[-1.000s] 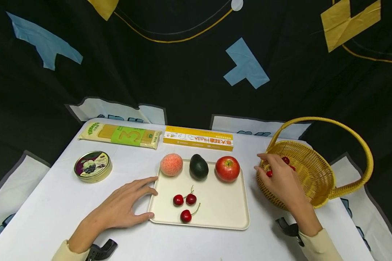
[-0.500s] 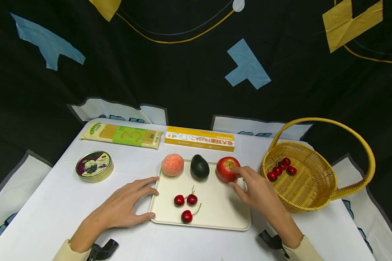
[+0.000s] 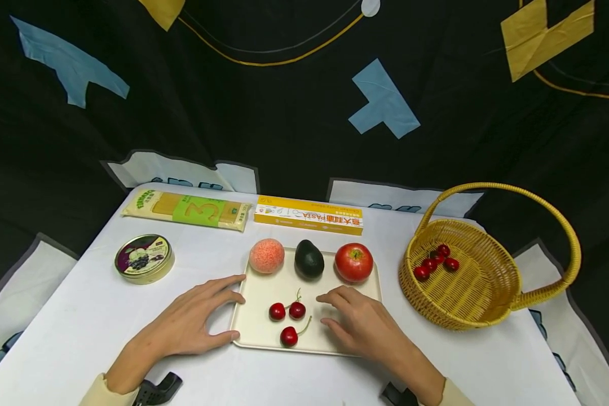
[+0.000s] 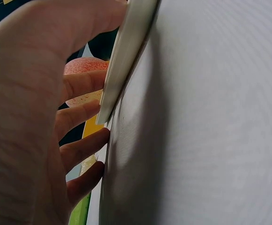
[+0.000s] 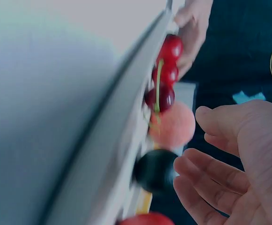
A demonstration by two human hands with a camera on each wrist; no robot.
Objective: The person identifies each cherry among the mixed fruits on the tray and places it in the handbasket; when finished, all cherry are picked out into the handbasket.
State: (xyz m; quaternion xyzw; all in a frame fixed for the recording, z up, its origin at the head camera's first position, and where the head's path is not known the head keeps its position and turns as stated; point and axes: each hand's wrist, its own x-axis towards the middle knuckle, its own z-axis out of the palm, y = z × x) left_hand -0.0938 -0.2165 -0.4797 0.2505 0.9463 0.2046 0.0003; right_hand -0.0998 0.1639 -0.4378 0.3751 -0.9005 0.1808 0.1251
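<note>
three red cherries (image 3: 297,310) with stems lie on a cream tray (image 3: 257,288). just right of them, the right hand (image 3: 362,322) hovers over the tray, fingers loosely bent, holding nothing. the left hand (image 3: 195,322), fingers spread and relaxed, touches the tray's left edge. behind the cherries, left to right, sit a peach (image 3: 267,256), an avocado (image 3: 309,260) and an apple (image 3: 353,263). right of the tray, a yellow basket (image 3: 474,287) holds more cherries. a tin (image 3: 144,259) stands left on the white tabletop (image 3: 81,338).
</note>
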